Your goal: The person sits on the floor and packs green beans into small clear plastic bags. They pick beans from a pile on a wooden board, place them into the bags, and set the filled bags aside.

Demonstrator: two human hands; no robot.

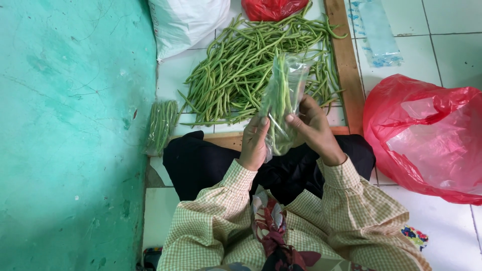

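A: State the position of the clear bag of beans (pixel 282 103).

B: It is held upright above the lap, between both hands. The left hand (pixel 254 140) has its grip pressed on the bag's lower left edge; the right hand (pixel 314 128) pinches the right side, thumb on the film.

A: Recommended handling?

B: Judged from here: keep the beans parallel and support the bottom (thin film can split). The loose bean pile (pixel 251 60) lies just ahead on the tiled floor (pixel 452 30); a filled packet (pixel 161 125) lies to the left.
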